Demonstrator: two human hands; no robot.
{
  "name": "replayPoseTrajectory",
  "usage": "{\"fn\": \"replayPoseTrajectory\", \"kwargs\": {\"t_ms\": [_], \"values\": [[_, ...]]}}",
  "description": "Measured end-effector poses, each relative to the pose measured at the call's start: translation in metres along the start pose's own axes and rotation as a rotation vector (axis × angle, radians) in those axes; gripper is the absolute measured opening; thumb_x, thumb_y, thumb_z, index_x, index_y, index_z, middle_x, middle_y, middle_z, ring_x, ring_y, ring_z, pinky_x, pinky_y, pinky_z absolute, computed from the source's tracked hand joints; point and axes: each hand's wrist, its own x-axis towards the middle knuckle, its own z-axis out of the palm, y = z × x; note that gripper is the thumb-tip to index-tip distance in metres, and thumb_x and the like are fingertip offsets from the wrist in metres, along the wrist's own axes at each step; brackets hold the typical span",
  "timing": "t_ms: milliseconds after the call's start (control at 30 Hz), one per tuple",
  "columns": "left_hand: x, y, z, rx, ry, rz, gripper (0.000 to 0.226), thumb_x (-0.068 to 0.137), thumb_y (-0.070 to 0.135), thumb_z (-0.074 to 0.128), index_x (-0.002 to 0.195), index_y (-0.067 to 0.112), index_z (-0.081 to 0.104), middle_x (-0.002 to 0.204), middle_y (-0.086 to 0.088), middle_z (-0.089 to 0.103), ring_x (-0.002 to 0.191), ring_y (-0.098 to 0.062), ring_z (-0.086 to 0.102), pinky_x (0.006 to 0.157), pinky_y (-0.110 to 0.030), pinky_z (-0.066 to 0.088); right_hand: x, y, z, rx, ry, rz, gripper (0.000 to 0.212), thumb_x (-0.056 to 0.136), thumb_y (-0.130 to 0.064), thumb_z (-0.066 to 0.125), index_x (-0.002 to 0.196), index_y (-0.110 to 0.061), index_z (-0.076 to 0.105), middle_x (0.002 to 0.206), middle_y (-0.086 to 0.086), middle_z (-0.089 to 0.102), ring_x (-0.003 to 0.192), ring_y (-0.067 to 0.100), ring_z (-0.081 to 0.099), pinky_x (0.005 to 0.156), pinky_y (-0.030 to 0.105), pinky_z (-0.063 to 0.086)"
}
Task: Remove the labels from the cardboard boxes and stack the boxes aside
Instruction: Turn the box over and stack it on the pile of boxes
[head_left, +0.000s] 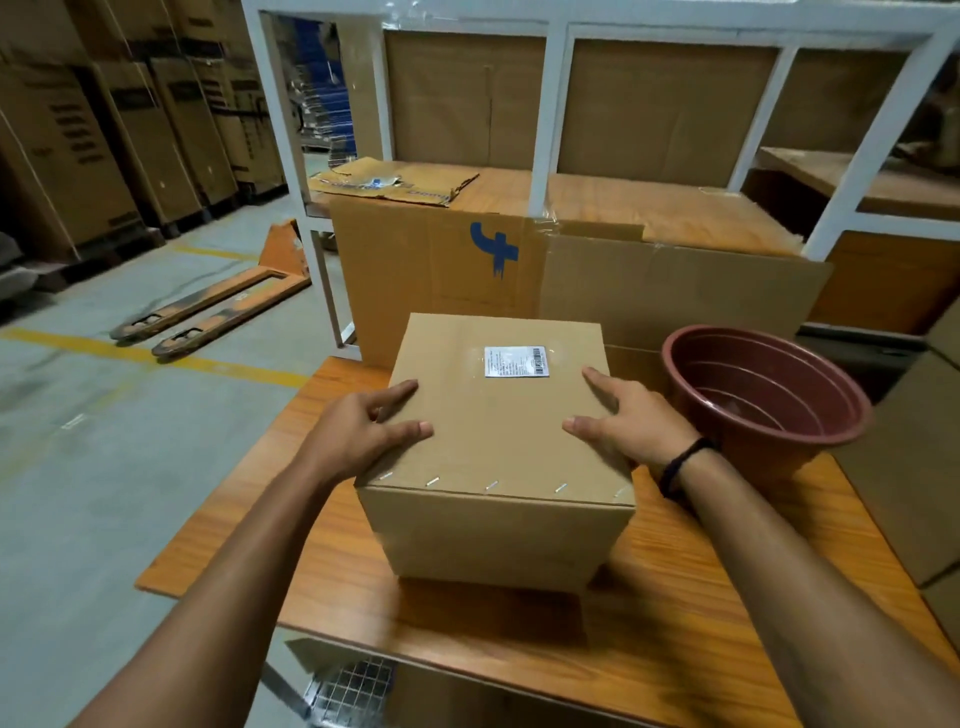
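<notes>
A closed cardboard box (498, 447) stands on the wooden table (675, 623) in front of me. A white label (516, 361) with a barcode is stuck on its top, near the far edge. My left hand (358, 434) holds the box's left top edge, thumb and forefinger lying on the top, the other fingers down the side. My right hand (631, 423) holds the right top edge the same way, thumb and forefinger on top. A row of staples runs along the box's near top edge.
A reddish-brown plastic tub (763, 400) sits on the table right of the box. Flat cardboard sheets (571, 280) lean against a white shelf frame (545, 119) behind. An orange pallet jack (218, 306) lies on the floor at left. More boxes (904, 467) stand at right.
</notes>
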Motion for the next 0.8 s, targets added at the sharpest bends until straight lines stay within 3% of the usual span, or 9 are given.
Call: {"fn": "replayPoseTrajectory", "kwargs": {"t_ms": [100, 233, 367, 467, 567, 633, 800], "values": [[0.004, 0.004, 0.013, -0.031, -0.07, -0.019, 0.07, 0.072, 0.047, 0.081, 0.135, 0.033, 0.055, 0.138, 0.008, 0.056, 0.12, -0.007, 0.053, 0.098, -0.028, 0.045, 0.002, 0.017, -0.007, 0.003, -0.072, 0.061, 0.096, 0.072, -0.054, 0.076, 0.151, -0.024, 0.031, 0.15, -0.003, 0.042, 0.133, 0.018, 0.045, 0.11, 0.036, 0.038], [0.006, 0.005, 0.025, -0.033, -0.144, -0.04, 0.069, 0.074, 0.047, 0.079, 0.136, 0.035, 0.053, 0.141, 0.004, 0.054, 0.124, -0.014, 0.053, 0.098, -0.031, 0.045, -0.001, 0.032, -0.006, 0.008, -0.107, 0.114, 0.102, 0.065, -0.06, 0.076, 0.15, -0.027, 0.031, 0.151, -0.005, 0.042, 0.133, 0.017, 0.045, 0.111, 0.036, 0.037], [0.015, 0.012, 0.026, 0.264, -0.163, -0.041, 0.069, 0.075, 0.065, 0.068, 0.138, 0.046, 0.047, 0.151, 0.005, 0.042, 0.131, -0.021, 0.048, 0.101, -0.041, 0.045, -0.005, 0.041, -0.001, 0.023, -0.095, 0.112, 0.096, 0.07, -0.058, 0.076, 0.15, -0.03, 0.031, 0.149, -0.006, 0.043, 0.131, 0.016, 0.046, 0.11, 0.037, 0.039], [0.025, 0.026, 0.032, 0.558, -0.179, 0.067, 0.072, 0.081, 0.07, 0.057, 0.145, 0.043, 0.039, 0.163, 0.006, 0.012, 0.148, -0.023, 0.017, 0.115, -0.05, 0.025, -0.001, 0.037, -0.006, -0.047, -0.136, 0.126, 0.088, 0.073, -0.056, 0.075, 0.148, -0.032, 0.034, 0.145, -0.003, 0.045, 0.127, 0.019, 0.049, 0.104, 0.035, 0.042], [0.036, 0.04, 0.047, 0.656, -0.285, 0.185, 0.079, 0.085, 0.072, 0.046, 0.152, 0.035, 0.027, 0.164, 0.004, 0.006, 0.15, -0.019, 0.0, 0.119, -0.051, -0.003, 0.015, 0.031, -0.01, -0.236, 0.003, 0.073, 0.071, 0.071, -0.061, 0.071, 0.133, -0.033, 0.052, 0.133, 0.007, 0.048, 0.119, 0.025, 0.053, 0.099, 0.037, 0.045], [0.041, 0.042, 0.052, 0.635, -0.317, 0.189, 0.081, 0.086, 0.07, 0.046, 0.154, 0.031, 0.022, 0.163, 0.004, 0.008, 0.15, -0.018, 0.001, 0.119, -0.046, 0.0, 0.027, 0.023, -0.009, -0.263, 0.089, -0.001, 0.057, 0.076, -0.051, 0.072, 0.128, -0.035, 0.056, 0.13, 0.008, 0.046, 0.122, 0.027, 0.049, 0.106, 0.038, 0.04], [0.044, 0.034, 0.054, 0.605, -0.306, 0.192, 0.083, 0.085, 0.072, 0.047, 0.154, 0.033, 0.021, 0.163, 0.009, 0.008, 0.15, -0.014, 0.003, 0.119, -0.04, 0.008, 0.057, 0.001, -0.005, -0.399, -0.034, -0.095, 0.049, 0.084, -0.039, 0.068, 0.132, -0.037, 0.055, 0.127, 0.008, 0.048, 0.123, 0.028, 0.042, 0.106, 0.04, 0.037]]}}
